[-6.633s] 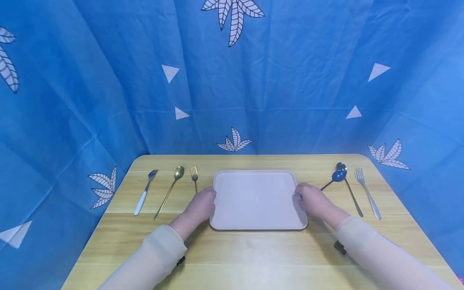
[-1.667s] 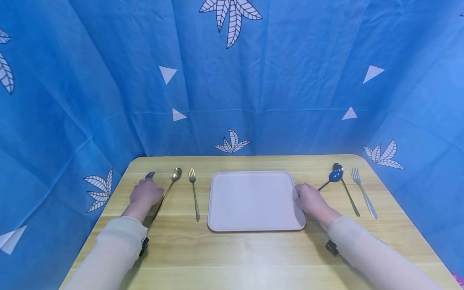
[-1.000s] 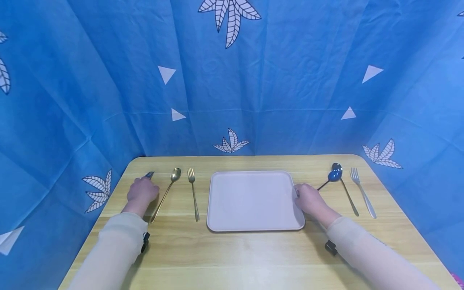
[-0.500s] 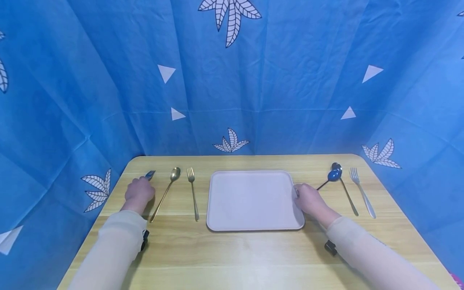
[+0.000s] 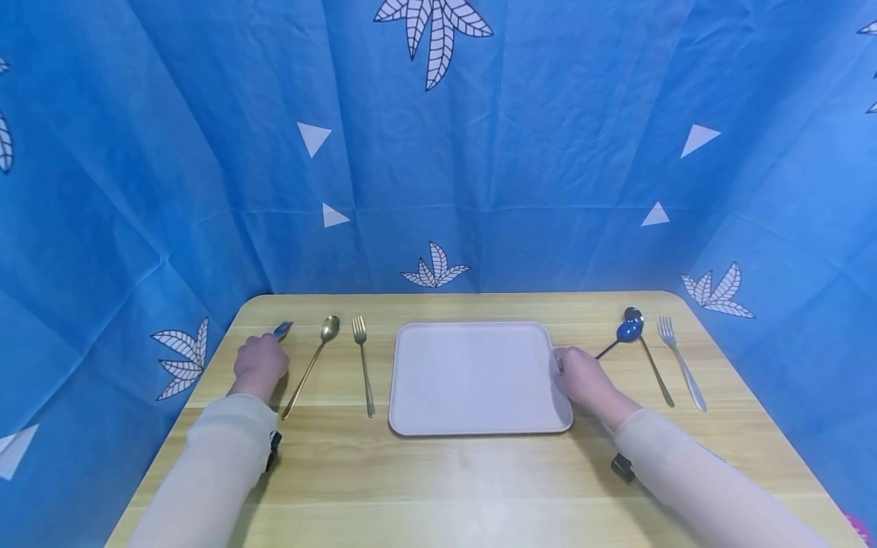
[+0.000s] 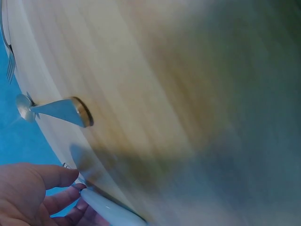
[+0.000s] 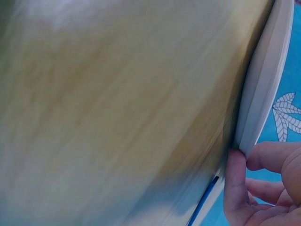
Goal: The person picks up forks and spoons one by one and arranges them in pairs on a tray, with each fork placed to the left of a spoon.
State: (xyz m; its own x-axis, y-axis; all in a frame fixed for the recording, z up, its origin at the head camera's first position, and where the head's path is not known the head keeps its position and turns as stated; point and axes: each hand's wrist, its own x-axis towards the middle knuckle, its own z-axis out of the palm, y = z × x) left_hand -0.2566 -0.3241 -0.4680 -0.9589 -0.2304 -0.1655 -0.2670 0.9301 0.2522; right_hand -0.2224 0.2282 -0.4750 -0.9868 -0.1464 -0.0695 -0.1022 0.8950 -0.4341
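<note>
At the table's left side, my left hand [image 5: 260,365] is over a fork [image 5: 282,329] with a pale handle. The left wrist view shows thumb and fingers pinching it near the top of its white handle [image 6: 110,207]; in the head view only the tines show past the knuckles. My right hand [image 5: 585,378] grips the right rim of a pale rectangular tray [image 5: 479,380] lying in the middle. From the right wrist, the thumb and a finger pinch the tray's edge [image 7: 263,80].
Right of my left hand lie a gold spoon [image 5: 330,329] and a gold fork [image 5: 360,335]. Beyond my right hand, two dark spoons, one blue-looking [image 5: 628,331] and one black [image 5: 656,371], cross near a silver fork [image 5: 685,373]. A blue curtain [image 5: 548,152] surrounds the wooden table [image 5: 438,487].
My left hand has left the tray's left edge and moved left to the pale-handled fork, shifting slightly further left in the last second. The right hand stays at the tray's right rim.
</note>
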